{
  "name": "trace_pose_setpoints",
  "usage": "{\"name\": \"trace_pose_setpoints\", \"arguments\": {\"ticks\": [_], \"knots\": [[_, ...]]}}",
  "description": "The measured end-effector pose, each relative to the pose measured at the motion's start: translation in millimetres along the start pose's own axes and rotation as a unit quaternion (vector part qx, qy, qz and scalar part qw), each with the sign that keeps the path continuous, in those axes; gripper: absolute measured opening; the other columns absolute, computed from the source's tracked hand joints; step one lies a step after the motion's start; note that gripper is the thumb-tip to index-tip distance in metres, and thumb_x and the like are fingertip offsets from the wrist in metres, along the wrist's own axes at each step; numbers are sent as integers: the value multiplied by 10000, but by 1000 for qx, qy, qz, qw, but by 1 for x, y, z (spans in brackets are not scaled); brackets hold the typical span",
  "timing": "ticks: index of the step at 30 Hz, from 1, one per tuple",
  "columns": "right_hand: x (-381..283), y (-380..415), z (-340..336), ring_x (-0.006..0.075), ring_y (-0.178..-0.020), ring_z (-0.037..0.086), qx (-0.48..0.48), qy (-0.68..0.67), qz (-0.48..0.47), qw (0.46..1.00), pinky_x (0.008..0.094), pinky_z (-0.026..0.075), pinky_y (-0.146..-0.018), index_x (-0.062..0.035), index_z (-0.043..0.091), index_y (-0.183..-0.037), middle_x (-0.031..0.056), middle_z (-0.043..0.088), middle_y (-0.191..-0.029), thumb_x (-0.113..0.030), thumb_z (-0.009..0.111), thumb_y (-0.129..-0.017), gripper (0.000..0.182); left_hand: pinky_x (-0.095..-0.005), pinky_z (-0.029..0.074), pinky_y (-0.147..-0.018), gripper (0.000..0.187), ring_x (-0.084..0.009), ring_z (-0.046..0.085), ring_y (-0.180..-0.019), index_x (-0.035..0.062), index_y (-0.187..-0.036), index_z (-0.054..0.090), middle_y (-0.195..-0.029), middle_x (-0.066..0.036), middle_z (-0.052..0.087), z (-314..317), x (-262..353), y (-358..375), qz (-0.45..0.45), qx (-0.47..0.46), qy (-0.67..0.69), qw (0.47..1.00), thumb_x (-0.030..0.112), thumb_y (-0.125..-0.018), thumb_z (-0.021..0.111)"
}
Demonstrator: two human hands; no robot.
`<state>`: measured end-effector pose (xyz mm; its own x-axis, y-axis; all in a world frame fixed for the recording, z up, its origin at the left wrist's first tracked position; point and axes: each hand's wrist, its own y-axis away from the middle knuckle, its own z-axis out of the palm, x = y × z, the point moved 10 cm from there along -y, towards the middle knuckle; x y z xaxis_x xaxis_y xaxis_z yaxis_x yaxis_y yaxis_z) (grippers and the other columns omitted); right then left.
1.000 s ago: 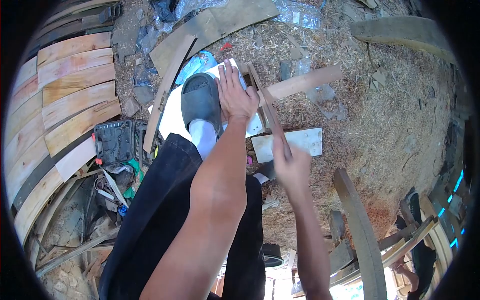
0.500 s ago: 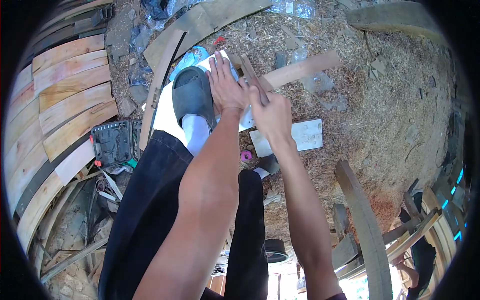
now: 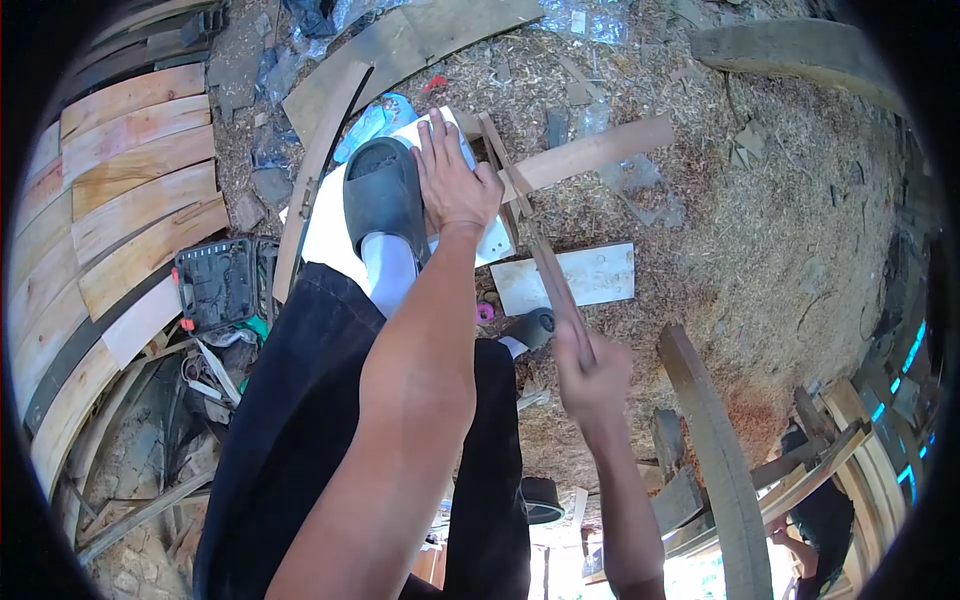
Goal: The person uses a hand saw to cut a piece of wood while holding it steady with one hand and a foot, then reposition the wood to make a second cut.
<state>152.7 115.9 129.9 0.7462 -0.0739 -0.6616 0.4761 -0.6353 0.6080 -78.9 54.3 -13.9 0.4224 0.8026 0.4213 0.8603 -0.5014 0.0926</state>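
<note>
My left hand point(image 3: 455, 185) lies flat, fingers stretched forward, on a white board point(image 3: 330, 225) beside a dark slipper point(image 3: 382, 195) worn on a foot that also presses on the board. My right hand point(image 3: 592, 378), slightly blurred, is wrapped round the near end of a long, narrow wooden tool point(image 3: 545, 255). The tool's far end reaches to the board's right edge, close to my left thumb. A light wooden strip point(image 3: 600, 150) extends to the right from there. What lies under my left palm is hidden.
Overlapping planks point(image 3: 145, 190) line the left side, near an open black tool case point(image 3: 215, 287). A second white board point(image 3: 600, 275) lies on the shavings. Timber beams point(image 3: 715, 450) stand at lower right, and part of another person point(image 3: 820, 525) shows behind them.
My right hand has drawn back toward me and slightly right, away from my left hand, with the tool, which now shows at greater length. My left hand stays in place on the board.
</note>
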Motion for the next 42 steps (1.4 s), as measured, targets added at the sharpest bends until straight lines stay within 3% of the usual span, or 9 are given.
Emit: {"name": "trace_pose_setpoints", "arguments": {"ticks": [5, 11, 12, 19, 22, 29, 32, 34, 42], "knots": [[-45, -133, 70, 161, -493, 459, 71, 62, -101, 990, 383, 412, -519, 49, 606, -719, 157, 490, -531, -350, 584, -926, 450, -520, 120, -1186, 674, -356, 129, -1471, -65, -1344, 410, -1576, -175, 197, 0, -1, -5, -4, -19, 7, 1000, 189, -734, 546], [-23, -88, 52, 162, -478, 432, 0, 21, -42, 999, 393, 390, -500, 57, 578, -683, 144, 496, -511, -353, 567, -943, 486, -509, 116, -1188, 680, -346, 117, -1476, -73, -1356, 410, -1581, -172, 187, 1, -1, 0, -2, -11, -3, 1000, 193, -738, 509], [-29, -60, 33, 387, -655, 662, -18, 20, 4, 1000, 432, 497, -575, 8, 692, -957, 237, 628, -683, -331, 608, -901, 354, -509, 116, -1188, 680, -346, 117, -1476, -73, -1356, 410, -1581, -172, 187, -1, -3, -1, -7, -10, -4, 1000, 193, -738, 509], [9, 46, -20, 180, -453, 592, -33, 34, 45, 998, 302, 455, -485, 5, 709, -999, 132, 561, -546, -266, 594, -916, 305, -556, 167, -1165, 639, -388, 189, -1448, -73, -1319, 431, -1548, -199, 256, -7, 3, 0, 12, 27, 6, 1000, 142, -724, 521], [1, -17, 18, 56, -473, 370, 5, -4, -21, 1000, 305, 308, -429, -5, 527, -588, 4, 383, -466, -301, 596, -938, 463, -526, 123, -1183, 691, -356, 125, -1472, -67, -1350, 421, -1573, -179, 204, 0, 0, 0, -2, -4, -5, 1000, 203, -717, 479], [-29, -129, 74, 291, -461, 441, 40, 27, -75, 996, 429, 408, -531, 70, 572, -641, 195, 485, -505, -411, 570, -932, 562, -494, 121, -1191, 721, -328, 95, -1482, -66, -1372, 388, -1587, -171, 155, 1, -1, 2, 5, -21, -13, 1000, 189, -738, 617], [-26, -105, 60, 239, -459, 431, 29, 8, -77, 997, 416, 391, -512, 74, 558, -649, 176, 459, -494, -404, 570, -940, 560, -497, 118, -1190, 705, -336, 104, -1479, -66, -1371, 391, -1584, -177, 163, 2, -1, 1, -5, -21, -10, 1000, 194, -742, 576], [-19, -65, 41, 405, -623, 640, -23, 6, 15, 1000, 439, 488, -578, 10, 685, -814, 249, 587, -623, -384, 574, -922, 424, -500, 114, -1190, 699, -343, 113, -1477, -66, -1369, 396, -1581, -181, 176, 3, -6, 3, -10, -32, -22, 999, 204, -738, 527], [17, 47, -23, 100, -437, 535, -22, 5, 42, 999, 291, 402, -447, -14, 717, -895, 85, 487, -495, -215, 618, -898, 224, -518, 119, -1184, 694, -367, 133, -1469, -70, -1346, 416, -1575, -193, 191, -1, 0, 0, 1, 0, -4, 1000, 209, -715, 491]]}}
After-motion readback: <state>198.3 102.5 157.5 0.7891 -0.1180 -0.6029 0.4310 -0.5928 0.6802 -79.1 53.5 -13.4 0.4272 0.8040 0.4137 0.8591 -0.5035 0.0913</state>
